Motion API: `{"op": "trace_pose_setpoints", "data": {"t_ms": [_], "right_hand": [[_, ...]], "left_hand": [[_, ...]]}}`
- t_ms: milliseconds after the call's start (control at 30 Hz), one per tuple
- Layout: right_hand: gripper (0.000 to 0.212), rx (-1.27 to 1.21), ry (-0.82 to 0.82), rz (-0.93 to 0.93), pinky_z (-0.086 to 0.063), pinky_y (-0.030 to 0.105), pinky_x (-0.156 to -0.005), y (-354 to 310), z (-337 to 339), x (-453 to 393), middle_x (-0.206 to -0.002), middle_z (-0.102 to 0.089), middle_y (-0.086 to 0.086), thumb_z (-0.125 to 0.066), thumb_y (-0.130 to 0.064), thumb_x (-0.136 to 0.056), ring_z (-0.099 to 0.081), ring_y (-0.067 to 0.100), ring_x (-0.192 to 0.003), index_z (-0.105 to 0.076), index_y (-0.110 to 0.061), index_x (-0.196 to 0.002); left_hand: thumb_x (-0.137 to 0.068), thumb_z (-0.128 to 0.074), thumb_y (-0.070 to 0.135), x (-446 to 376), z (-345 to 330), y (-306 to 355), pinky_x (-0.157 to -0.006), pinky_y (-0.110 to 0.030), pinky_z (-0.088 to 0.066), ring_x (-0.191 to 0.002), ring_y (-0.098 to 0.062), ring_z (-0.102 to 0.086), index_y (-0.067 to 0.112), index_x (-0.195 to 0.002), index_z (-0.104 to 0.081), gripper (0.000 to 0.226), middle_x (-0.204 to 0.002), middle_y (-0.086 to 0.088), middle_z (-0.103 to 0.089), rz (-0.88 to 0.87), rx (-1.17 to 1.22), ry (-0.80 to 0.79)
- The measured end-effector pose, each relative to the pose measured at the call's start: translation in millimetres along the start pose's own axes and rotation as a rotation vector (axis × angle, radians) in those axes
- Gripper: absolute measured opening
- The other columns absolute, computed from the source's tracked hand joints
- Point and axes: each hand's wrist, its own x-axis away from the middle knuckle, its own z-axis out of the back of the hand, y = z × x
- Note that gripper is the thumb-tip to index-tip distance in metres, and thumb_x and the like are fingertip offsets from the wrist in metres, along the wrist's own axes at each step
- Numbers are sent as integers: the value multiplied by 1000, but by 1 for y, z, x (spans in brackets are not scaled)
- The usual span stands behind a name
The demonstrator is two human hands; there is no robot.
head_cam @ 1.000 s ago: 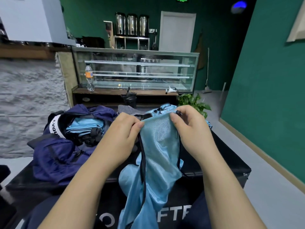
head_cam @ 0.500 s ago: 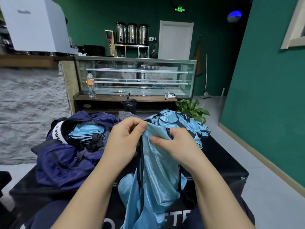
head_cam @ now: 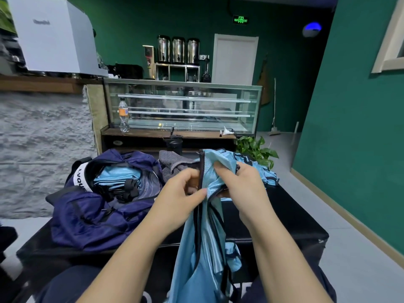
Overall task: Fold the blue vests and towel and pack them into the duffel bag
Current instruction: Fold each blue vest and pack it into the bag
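A light blue mesh vest (head_cam: 203,248) with dark trim hangs in front of me over the near edge of the black table (head_cam: 295,217). My left hand (head_cam: 181,191) pinches its top edge by the dark trim. My right hand (head_cam: 240,189) grips the fabric just to the right, close against the left. A navy duffel bag (head_cam: 87,215) lies open at the left with folded blue vests (head_cam: 118,178) inside. A grey towel (head_cam: 175,164) lies crumpled behind my hands. Another blue vest (head_cam: 262,173) lies at the table's far right.
A glass display counter (head_cam: 183,106) stands beyond the table, with a water bottle (head_cam: 124,114) on its ledge. A potted green plant (head_cam: 255,149) sits behind the table's right corner. A dark cup (head_cam: 175,143) stands behind the towel. Grey floor runs along the green wall at right.
My hands have drawn together, bunching the vest's top edge between them. The right hand moved left and down toward the left. The view tilted up slightly.
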Motion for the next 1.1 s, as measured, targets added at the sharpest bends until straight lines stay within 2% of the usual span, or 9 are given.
{"op": "trace_pose_setpoints", "data": {"t_ms": [133,300,500,633,733,833,967,1033,1100], "right_hand": [[19,-110,57,1,-48,21,-51,-3,6,-2,-63,-64,-4,-61,-24,-93,-60,10,-58,-66,-7,-84],[17,-226,271,-12,-50,24,-57,1,17,-5,-74,-58,3,-61,-26,-93,-57,12,-63,-64,-16,-79],[12,-480,428,-55,-55,23,-64,9,32,-8,-87,-62,5,-56,-22,-96,-65,6,-63,-64,-15,-90],[9,-392,527,-40,-52,30,-66,12,41,-10,-86,-65,1,-60,-26,-93,-62,13,-67,-65,-23,-86],[11,-170,453,-17,-48,29,-65,7,44,-7,-74,-66,-3,-65,-28,-89,-60,13,-68,-65,-22,-80],[7,14,217,62,-50,21,-62,3,36,-1,-76,-71,-2,-72,-23,-84,-63,7,-67,-68,-16,-84],[24,123,-144,129,-42,3,-66,8,13,7,-72,-67,-27,-76,-11,-80,-60,-15,-70,-71,-24,-99],[33,166,-269,150,-42,3,-72,11,5,9,-81,-68,-31,-76,-11,-80,-61,-15,-82,-68,-35,-100],[26,224,-295,172,-44,8,-75,15,3,7,-89,-72,-21,-74,-13,-81,-64,-8,-86,-70,-34,-97]], "left_hand": [[-79,-59,1,5,-1,-15,-70,-33,-46,-69,-16,-56,24,-78,-59,22,-75,4,-63,68,-250,-5],[-72,-59,-3,10,7,-37,-65,-29,-40,-66,-13,-51,19,-75,-58,23,-73,0,-61,220,-380,95],[-74,-59,-5,13,24,-51,-56,-14,-37,-63,-12,-52,20,-71,-59,26,-69,2,-62,317,-410,218],[-81,-66,5,11,26,-42,-54,-9,-36,-61,-4,-52,24,-68,-64,23,-66,8,-62,301,-388,209],[-81,-66,5,6,23,-23,-59,-12,-38,-67,-3,-57,28,-67,-67,28,-69,12,-66,246,-374,160],[-79,-66,3,0,18,-3,-68,-21,-44,-76,-6,-61,30,-69,-69,30,-77,15,-69,188,-306,199],[-75,-69,7,-5,12,18,-70,-30,-49,-72,-8,-62,28,-72,-70,21,-74,12,-70,139,-244,213],[-73,-70,4,-5,9,24,-65,-26,-49,-67,-4,-60,27,-72,-70,23,-71,15,-69,111,-247,207],[-72,-68,0,-3,8,25,-61,-21,-45,-63,-1,-58,27,-71,-67,27,-68,14,-68,100,-246,215]]}}
